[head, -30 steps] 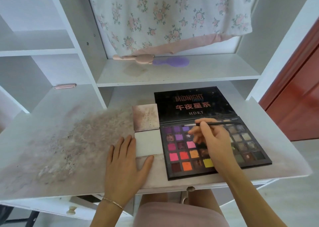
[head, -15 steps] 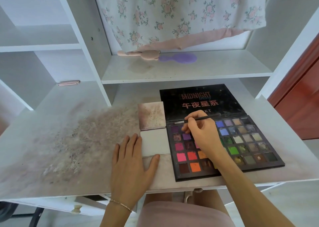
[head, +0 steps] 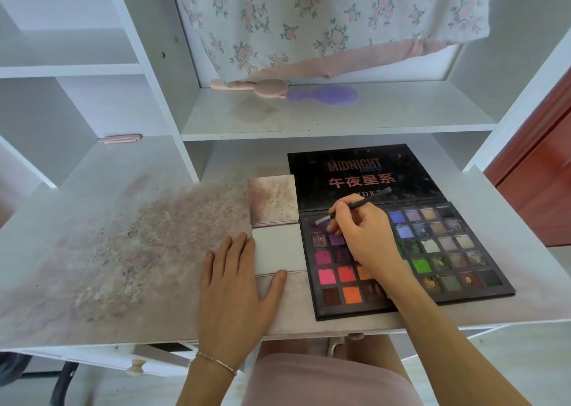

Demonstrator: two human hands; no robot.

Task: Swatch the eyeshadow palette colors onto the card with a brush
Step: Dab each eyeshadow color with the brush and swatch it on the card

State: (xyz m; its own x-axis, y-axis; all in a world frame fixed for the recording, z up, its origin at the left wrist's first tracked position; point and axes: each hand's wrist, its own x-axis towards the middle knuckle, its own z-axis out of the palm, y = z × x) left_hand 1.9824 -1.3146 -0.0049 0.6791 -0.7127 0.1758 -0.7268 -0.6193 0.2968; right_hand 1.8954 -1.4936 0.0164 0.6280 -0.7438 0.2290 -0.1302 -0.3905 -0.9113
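Pinching the brush [head: 352,206], right hand [head: 364,235] hovers over palette [head: 432,251].

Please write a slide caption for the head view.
Right hand dips brush into palette; left hand steadies card.

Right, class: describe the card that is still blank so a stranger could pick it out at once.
Find the open black eyeshadow palette on the white desk. Against its left edge lie two square cards, one behind the other. The blank card is the nearer one, plain pale grey, with the left hand touching it; its neighbour, the stained card, is mottled with pinkish-brown powder.
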